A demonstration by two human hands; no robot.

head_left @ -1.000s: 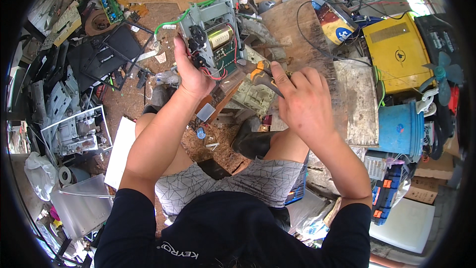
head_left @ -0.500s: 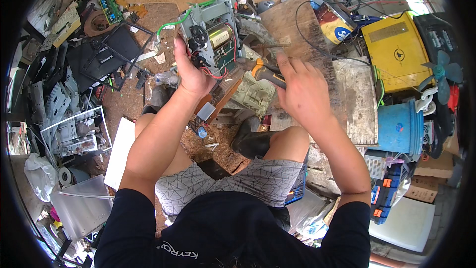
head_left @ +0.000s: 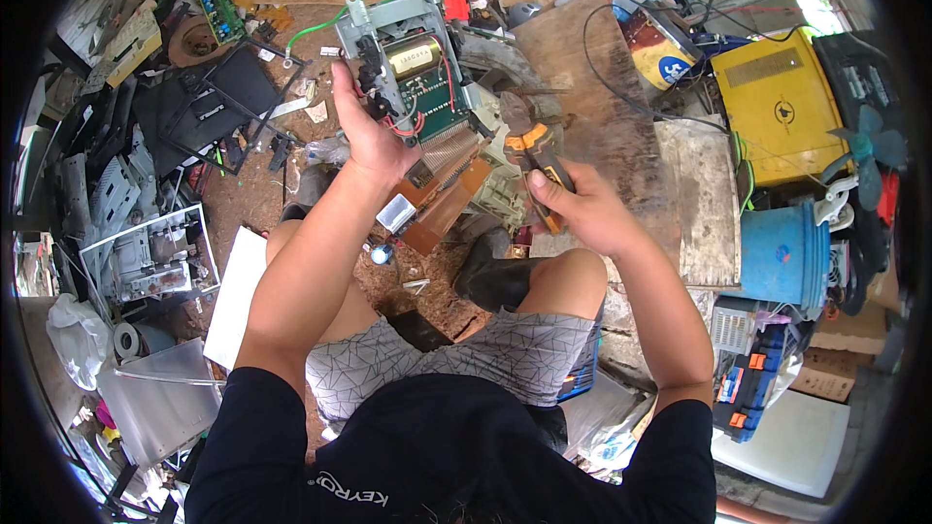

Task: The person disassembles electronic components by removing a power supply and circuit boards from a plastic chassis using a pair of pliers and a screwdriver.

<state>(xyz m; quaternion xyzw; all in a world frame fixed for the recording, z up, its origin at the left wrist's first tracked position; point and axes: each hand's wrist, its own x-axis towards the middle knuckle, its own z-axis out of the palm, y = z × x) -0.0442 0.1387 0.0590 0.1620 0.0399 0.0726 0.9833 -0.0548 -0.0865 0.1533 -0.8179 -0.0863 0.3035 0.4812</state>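
My left hand [head_left: 374, 138] grips a grey metal electronic assembly [head_left: 396, 12] from its left side and underneath. On the assembly sit a gold-coloured cylindrical motor [head_left: 412, 56], a green circuit board [head_left: 439, 105] and red wires. A green wire [head_left: 335, 23] trails off its upper left. From its lower end hangs a brown ribbon-like flat cable [head_left: 449, 206]. My right hand [head_left: 584, 209] is closed around the handles of pliers [head_left: 532, 147] with orange and black grips. Their jaws point up beside the assembly's right edge, apart from the motor.
A wooden board [head_left: 607, 87] lies to the right. Beyond it are a yellow case [head_left: 782, 102], a blue bucket [head_left: 782, 252] and a fan blade [head_left: 864, 146]. Scrap plastic, black frames [head_left: 209, 107] and a white sheet [head_left: 238, 296] lie left. Pale plastic scrap [head_left: 495, 184] sits below the pliers.
The pliers have turned upright and now show more of their jaws. My right hand has lowered and rolled so its thumb shows on top. The assembly has tilted, exposing more of the board and flat cable.
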